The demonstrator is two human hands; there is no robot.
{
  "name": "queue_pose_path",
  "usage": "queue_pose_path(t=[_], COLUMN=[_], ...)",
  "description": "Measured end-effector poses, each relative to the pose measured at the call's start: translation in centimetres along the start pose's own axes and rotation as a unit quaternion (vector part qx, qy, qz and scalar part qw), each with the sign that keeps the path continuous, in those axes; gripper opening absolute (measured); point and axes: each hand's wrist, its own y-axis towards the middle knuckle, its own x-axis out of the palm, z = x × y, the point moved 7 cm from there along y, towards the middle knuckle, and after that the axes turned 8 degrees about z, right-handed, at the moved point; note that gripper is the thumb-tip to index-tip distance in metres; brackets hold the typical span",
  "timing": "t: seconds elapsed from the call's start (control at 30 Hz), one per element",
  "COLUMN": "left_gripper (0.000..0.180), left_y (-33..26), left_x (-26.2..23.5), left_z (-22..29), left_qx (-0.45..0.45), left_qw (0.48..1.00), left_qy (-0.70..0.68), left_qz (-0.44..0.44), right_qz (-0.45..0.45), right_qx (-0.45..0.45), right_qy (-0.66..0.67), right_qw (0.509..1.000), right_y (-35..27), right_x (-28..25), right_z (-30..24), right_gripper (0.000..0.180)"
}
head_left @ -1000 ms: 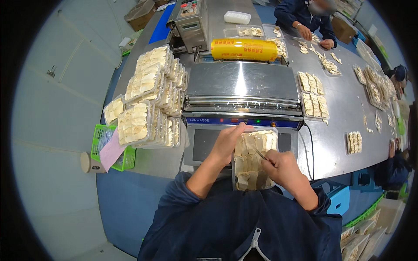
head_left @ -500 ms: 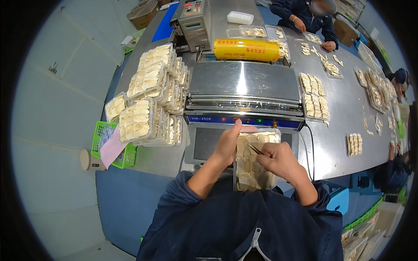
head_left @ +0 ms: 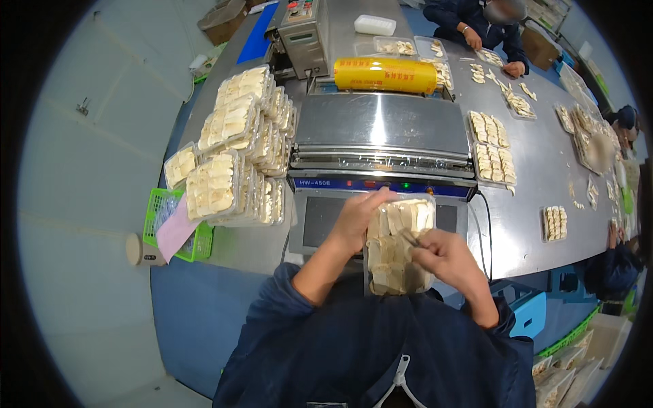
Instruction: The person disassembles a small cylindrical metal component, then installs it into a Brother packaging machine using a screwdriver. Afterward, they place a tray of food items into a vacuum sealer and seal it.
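Note:
A clear plastic tray (head_left: 434,209) is tilted up in front of my chest, packed with rows of pale, thin slices (head_left: 389,250) that look like mushroom. My left hand (head_left: 354,221) grips its left side near the far corner, thumb along the rim. Over the tray's right half, my right hand (head_left: 443,256) is closed around dark, slim tweezers (head_left: 409,238). Their tips are blurred at the slices, so I cannot tell whether they pinch one. Just beyond the tray stands a steel film-wrapping machine (head_left: 381,132) carrying a yellow film roll (head_left: 384,75).
Filled trays (head_left: 235,122) are piled high on the left, above a green basket (head_left: 203,245) with a pink sheet (head_left: 177,228). More filled trays (head_left: 495,162) sit right of the machine. A cable (head_left: 486,231) hangs nearby. Across the table are a co-worker's hands (head_left: 515,69).
My right hand and the tweezers have shifted slightly right and nearer to me. The tray has tipped or risen a little, with my left hand still on it.

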Motion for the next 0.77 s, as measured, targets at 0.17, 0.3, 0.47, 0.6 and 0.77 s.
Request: queue_pose_path(t=[0.17, 0.3, 0.47, 0.6, 0.77], left_gripper=[0.023, 0.027, 0.039, 0.049, 0.077], left_y=[2.5, 4.7, 4.1, -2.2, -7.2], left_x=[-1.6, -4.5, -4.7, -2.0, -2.4], left_z=[1.0, -1.1, -0.3, 1.0, 0.9], left_qx=[-0.121, -0.102, 0.014, -0.097, -0.053], left_qw=[0.965, 0.937, 0.931, 0.964, 0.987], left_qy=[-0.205, -0.314, -0.347, -0.247, -0.137], left_qz=[0.114, 0.114, 0.109, -0.006, -0.058], right_qz=[0.146, 0.106, 0.168, 0.15, 0.057], right_qx=[0.089, 0.143, 0.098, 0.038, 0.034], right_qy=[0.335, 0.482, 0.492, 0.525, 0.47], right_qw=[0.927, 0.858, 0.849, 0.837, 0.88], right_y=[-0.3, 0.1, 1.3, 3.2, 7.4], right_x=[-2.7, 2.0, 1.7, 0.2, 3.5], right_z=[9.2, 11.0, 9.6, 8.0, 3.8], right_gripper=[0.02, 0.038, 0.03, 0.032, 0.039])
